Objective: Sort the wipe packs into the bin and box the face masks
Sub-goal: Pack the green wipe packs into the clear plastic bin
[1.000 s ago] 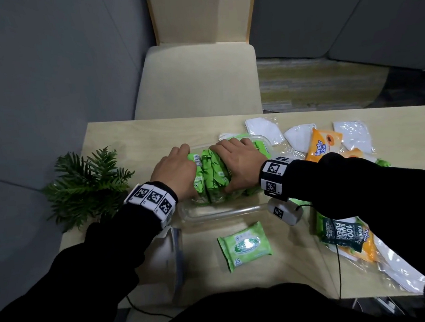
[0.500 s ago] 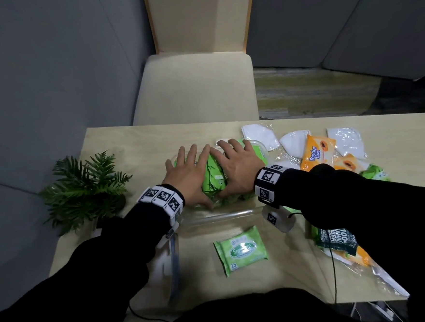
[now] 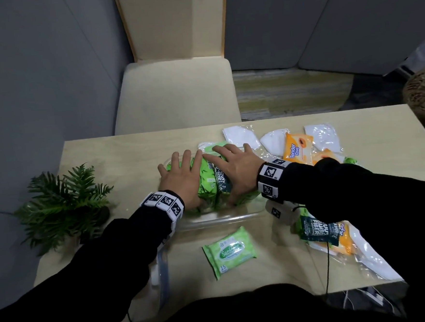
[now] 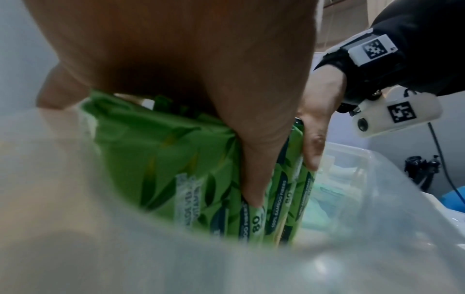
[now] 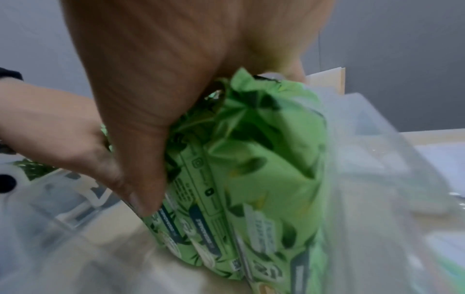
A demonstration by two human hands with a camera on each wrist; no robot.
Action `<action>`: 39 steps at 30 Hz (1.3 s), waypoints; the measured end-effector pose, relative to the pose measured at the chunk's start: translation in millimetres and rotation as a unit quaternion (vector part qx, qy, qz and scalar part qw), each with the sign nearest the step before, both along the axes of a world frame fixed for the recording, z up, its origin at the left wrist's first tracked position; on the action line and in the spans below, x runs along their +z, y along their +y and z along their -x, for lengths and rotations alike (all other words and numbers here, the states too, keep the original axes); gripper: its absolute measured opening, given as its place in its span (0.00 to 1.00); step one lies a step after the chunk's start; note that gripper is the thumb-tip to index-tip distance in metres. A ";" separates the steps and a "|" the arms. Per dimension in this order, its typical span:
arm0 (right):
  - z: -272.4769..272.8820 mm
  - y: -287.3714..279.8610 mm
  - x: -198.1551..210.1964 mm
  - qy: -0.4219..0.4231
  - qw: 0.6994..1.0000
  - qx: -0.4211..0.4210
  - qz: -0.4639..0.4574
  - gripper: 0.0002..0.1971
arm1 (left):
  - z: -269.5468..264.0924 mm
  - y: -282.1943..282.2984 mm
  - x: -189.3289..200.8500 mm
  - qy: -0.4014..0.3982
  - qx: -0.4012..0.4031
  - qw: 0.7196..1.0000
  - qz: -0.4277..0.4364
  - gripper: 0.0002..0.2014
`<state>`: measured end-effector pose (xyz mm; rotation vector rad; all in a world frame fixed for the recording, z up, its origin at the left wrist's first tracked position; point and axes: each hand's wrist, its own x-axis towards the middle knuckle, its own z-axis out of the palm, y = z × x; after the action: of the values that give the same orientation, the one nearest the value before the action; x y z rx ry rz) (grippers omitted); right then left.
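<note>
Several green wipe packs [image 3: 208, 183] stand on edge in a clear plastic bin [image 3: 223, 219] at the table's middle. My left hand [image 3: 179, 175] lies flat on the packs' left part, fingers straight and spread. My right hand [image 3: 232, 167] presses flat on their right part. In the left wrist view my thumb [image 4: 251, 159] runs down the packs [image 4: 163, 169]. A small green pack [image 3: 229, 252] lies in front of the bin. An orange pack [image 3: 297, 150] and bagged white face masks [image 3: 240, 136] [image 3: 323, 138] lie at the back right.
A dark green pack [image 3: 316, 229] on more orange packs and a bagged mask [image 3: 372, 262] lie at the front right. A clear lid [image 3: 162, 270] sits by my left forearm. A potted plant [image 3: 63, 204] stands at the table's left edge, a chair [image 3: 176, 95] behind.
A second ago both hands were curled around the packs in the bin. They have since opened and now lie flat on top with fingers spread.
</note>
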<state>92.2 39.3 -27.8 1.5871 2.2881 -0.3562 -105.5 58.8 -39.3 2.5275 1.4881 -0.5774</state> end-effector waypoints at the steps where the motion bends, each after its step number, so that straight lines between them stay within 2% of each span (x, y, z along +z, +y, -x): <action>1: -3.9 -2.5 -1.2 -0.002 1.000 0.004 -0.009 0.74 | -4.3 -2.3 -1.4 0.000 -0.001 1.000 -0.011 0.69; 7: -16.4 -5.2 4.3 0.026 0.999 -0.016 -0.019 0.68 | -19.6 -5.1 -0.2 0.001 0.000 0.999 -0.034 0.66; 12: -36.1 -21.9 0.7 0.042 0.998 -0.030 -0.042 0.74 | -31.0 -17.1 1.7 0.015 -0.012 1.000 -0.024 0.70; 15: -49.7 -31.4 -1.7 0.053 0.997 -0.019 -0.045 0.74 | -35.9 -25.8 4.8 0.022 -0.014 1.000 -0.018 0.68; 17: -56.5 -29.6 5.9 0.122 0.991 -0.047 -0.031 0.71 | -41.1 -24.7 12.4 0.034 -0.015 0.999 -0.011 0.64; 19: -69.7 -25.9 24.4 0.234 0.967 -0.101 0.003 0.66 | -45.3 -19.6 26.8 0.045 -0.013 0.999 0.025 0.66; 22: -115.1 -27.8 44.7 0.330 0.926 -0.180 0.044 0.50 | -55.4 -17.4 60.3 -0.016 0.010 0.996 0.082 0.69; 24: -150.9 -35.8 41.9 0.328 0.909 -0.249 0.062 0.34 | -73.2 -27.5 84.2 -0.127 0.009 0.988 0.087 0.58; 26: -180.2 -49.0 27.2 0.222 0.922 -0.306 0.079 0.24 | -101.7 -47.6 98.7 -0.267 0.013 0.957 0.112 0.37; 27: -191.3 -58.3 16.6 0.159 0.929 -0.320 0.100 0.24 | -118.7 -60.8 102.2 -0.319 0.025 0.935 0.153 0.27; 29: -206.8 -79.8 -6.9 0.083 0.931 -0.327 0.138 0.29 | -153.5 -87.1 94.0 -0.359 0.051 0.894 0.263 0.15; 30: -213.0 -90.1 -17.7 0.068 0.932 -0.329 0.140 0.32 | -171.2 -99.2 83.4 -0.359 0.057 0.880 0.306 0.13; 32: -225.2 -108.1 -35.3 0.060 0.936 -0.326 0.116 0.42 | -204.6 -118.3 53.8 -0.322 0.060 0.877 0.350 0.18; 34: -236.2 -120.9 -46.1 0.084 0.935 -0.329 0.104 0.50 | -234.9 -131.8 21.3 -0.267 0.091 0.889 0.360 0.29; 37: -250.2 -132.1 -59.7 0.144 0.921 -0.350 0.094 0.61 | -266.7 -143.4 -14.1 -0.237 0.200 0.880 0.359 0.38; 39: -254.1 -134.8 -68.5 0.141 0.921 -0.356 0.074 0.62 | -278.5 -145.0 -31.8 -0.230 0.271 0.866 0.352 0.41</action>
<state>346.3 -95.5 -96.3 2.3613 1.7075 -0.9606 173.1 -86.1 -71.1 1.4642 1.3697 -0.3028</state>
